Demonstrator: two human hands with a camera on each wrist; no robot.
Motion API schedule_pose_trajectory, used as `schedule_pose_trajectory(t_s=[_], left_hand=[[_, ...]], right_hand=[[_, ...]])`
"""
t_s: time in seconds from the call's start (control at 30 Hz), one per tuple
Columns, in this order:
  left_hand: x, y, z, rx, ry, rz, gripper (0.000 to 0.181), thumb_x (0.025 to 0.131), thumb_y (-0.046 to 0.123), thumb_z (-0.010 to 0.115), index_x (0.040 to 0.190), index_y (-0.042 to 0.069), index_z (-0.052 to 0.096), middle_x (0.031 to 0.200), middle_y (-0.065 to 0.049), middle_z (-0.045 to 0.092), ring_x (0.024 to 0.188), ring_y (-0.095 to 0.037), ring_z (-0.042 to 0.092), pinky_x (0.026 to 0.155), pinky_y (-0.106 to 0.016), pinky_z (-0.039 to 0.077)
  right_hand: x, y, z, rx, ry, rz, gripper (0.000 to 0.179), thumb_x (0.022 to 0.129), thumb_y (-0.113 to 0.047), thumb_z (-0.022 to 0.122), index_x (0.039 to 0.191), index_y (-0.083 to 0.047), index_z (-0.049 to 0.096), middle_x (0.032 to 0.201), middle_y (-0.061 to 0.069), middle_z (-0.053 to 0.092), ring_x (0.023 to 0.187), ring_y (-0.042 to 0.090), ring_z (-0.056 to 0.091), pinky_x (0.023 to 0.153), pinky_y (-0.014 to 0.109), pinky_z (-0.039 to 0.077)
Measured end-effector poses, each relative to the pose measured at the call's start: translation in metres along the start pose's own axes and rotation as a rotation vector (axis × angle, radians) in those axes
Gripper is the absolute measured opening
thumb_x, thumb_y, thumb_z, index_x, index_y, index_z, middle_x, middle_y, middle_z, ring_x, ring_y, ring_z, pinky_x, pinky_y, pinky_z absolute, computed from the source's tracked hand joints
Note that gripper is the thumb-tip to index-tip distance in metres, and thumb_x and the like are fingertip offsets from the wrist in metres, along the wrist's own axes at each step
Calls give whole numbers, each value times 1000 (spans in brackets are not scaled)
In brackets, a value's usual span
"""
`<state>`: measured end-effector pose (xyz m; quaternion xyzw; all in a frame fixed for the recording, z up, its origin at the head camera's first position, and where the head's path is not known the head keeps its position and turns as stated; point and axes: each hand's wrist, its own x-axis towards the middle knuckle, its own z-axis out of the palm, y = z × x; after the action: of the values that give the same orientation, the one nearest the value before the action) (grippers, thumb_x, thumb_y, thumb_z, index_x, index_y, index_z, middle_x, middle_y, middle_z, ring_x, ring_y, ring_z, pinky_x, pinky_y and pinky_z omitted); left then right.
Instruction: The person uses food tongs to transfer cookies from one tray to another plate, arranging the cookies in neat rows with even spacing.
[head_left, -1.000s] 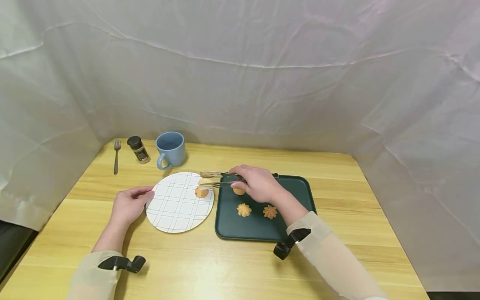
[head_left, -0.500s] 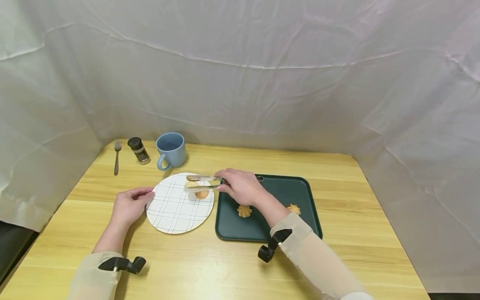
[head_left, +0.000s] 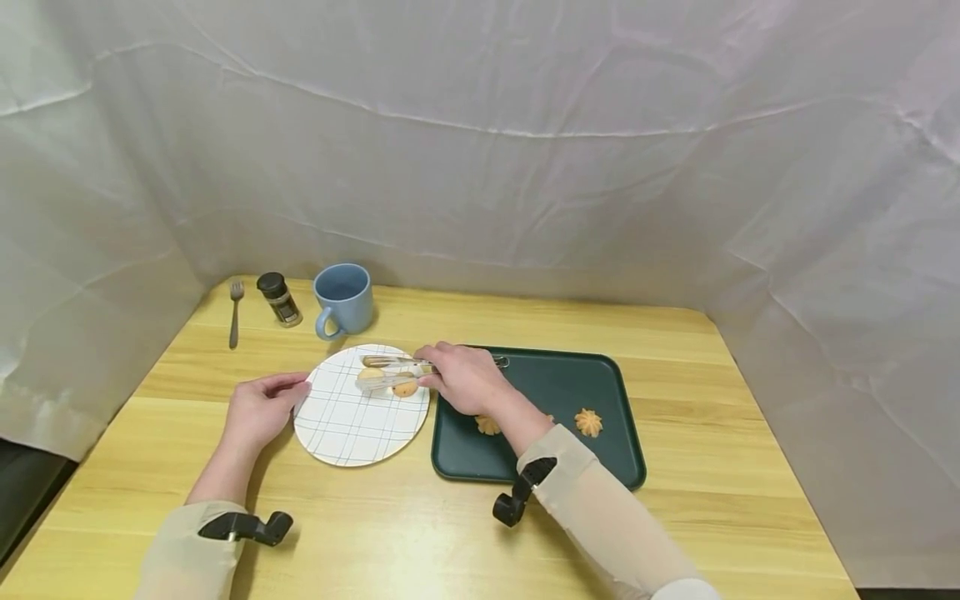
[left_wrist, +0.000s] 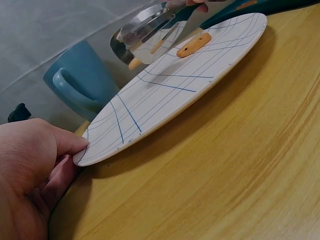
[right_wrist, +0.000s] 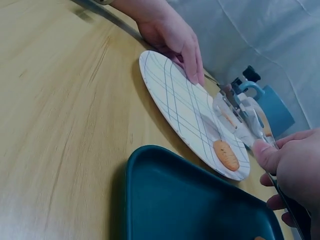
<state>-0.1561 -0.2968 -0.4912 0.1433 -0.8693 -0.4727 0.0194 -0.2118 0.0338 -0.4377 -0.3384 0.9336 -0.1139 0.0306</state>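
Observation:
My left hand (head_left: 258,410) pinches the left rim of a white plate (head_left: 348,433) with blue crossing lines, thumb on top. My right hand (head_left: 467,379) grips metal tongs (head_left: 386,362), whose ends reach over the plate's upper part. Between those ends a pale round cookie (head_left: 370,376) shows, seen only as an edge (left_wrist: 134,63) in the left wrist view. An orange-brown cookie with dark specks (right_wrist: 226,155) lies flat on the plate, on the side toward the tray.
A dark green tray (head_left: 558,375) stands right of the plate, bearing star-shaped cookies (head_left: 588,422), partly hidden by the right arm. Behind the plate are a blue mug (head_left: 343,298), a black-capped spice jar (head_left: 279,299) and a fork (head_left: 235,313). A pale curtain (head_left: 480,183) encloses the table.
My right hand has moved left with the tongs, from the tray's edge to farther over the plate, carrying the pale cookie along. The left hand and plate have stayed in place.

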Motion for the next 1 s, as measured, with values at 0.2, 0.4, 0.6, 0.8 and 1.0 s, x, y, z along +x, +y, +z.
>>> schedule_pose_trajectory(t_s=[0.2,0.4,0.6,0.8,1.0], left_hand=[[1,-1,1,0,0,4,41,104,34,70,130,3,75,123,-16,75,112,-23,66,80,-18,49],[1,-1,0,-4,-2,-1,41,104,34,70,131,3,74,125,-17,74,115,-26,66,80,-18,49],[0,-2,0,-5,-3,-3,42,104,34,69,131,3,74,126,-17,73,116,-27,65,81,-19,49],[0,-1,-1,-4,-1,1,41,104,34,69,131,3,74,126,-17,74,116,-27,65,81,-19,49],[-1,1,-2,-2,-4,6,41,104,33,69,131,3,74,126,-18,73,116,-27,65,82,-20,49]], right_hand=[[3,-5,-4,-72,-13,-7,46,109,-43,57,152,-25,57,128,0,67,103,20,68,79,39,55],[4,-8,-5,-95,-39,-9,47,110,-43,56,153,-24,55,129,1,66,103,21,68,80,40,55],[6,-10,-4,-111,-65,5,48,110,-43,57,154,-25,54,130,1,65,107,22,68,83,41,56],[9,-14,-7,-82,-64,2,50,109,-44,57,154,-23,53,132,1,65,109,21,68,84,41,56],[3,-15,-17,-22,-52,-5,51,108,-45,58,154,-22,54,130,1,66,105,18,68,80,40,55]])
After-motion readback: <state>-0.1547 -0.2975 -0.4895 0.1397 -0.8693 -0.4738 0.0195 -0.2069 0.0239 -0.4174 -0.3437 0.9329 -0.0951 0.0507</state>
